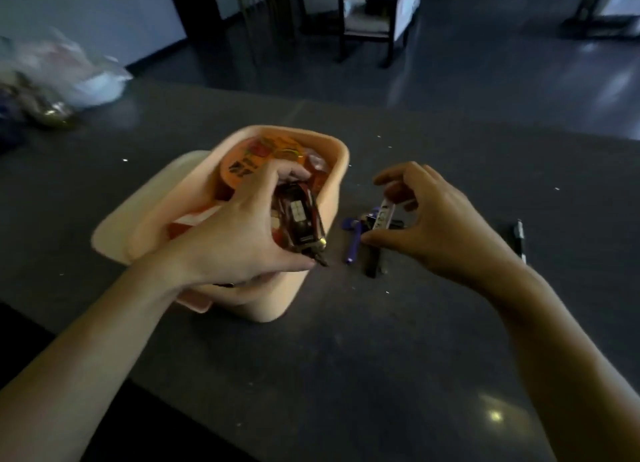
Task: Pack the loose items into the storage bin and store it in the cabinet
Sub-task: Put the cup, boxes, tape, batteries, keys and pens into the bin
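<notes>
A peach plastic storage bin (332, 171) stands on the dark countertop (346, 357), holding an orange round pack (263, 153) and other items. My left hand (242, 233) is over the bin's near right corner, shut on a dark bundle of keys with a fob (303, 219). To the right lies a small pile of pens and markers (367, 240), purple and black. My right hand (436, 219) hovers over the pile, thumb and fingers curled around a slim white-labelled tube (386, 212) that stands up from it.
The bin's peach lid (145, 205) lies under or beside the bin on its left. A black marker (519, 240) lies alone at the right. Crumpled plastic bags (62, 77) sit at the far left. Beyond the counter are dark floor and a chair (367, 22).
</notes>
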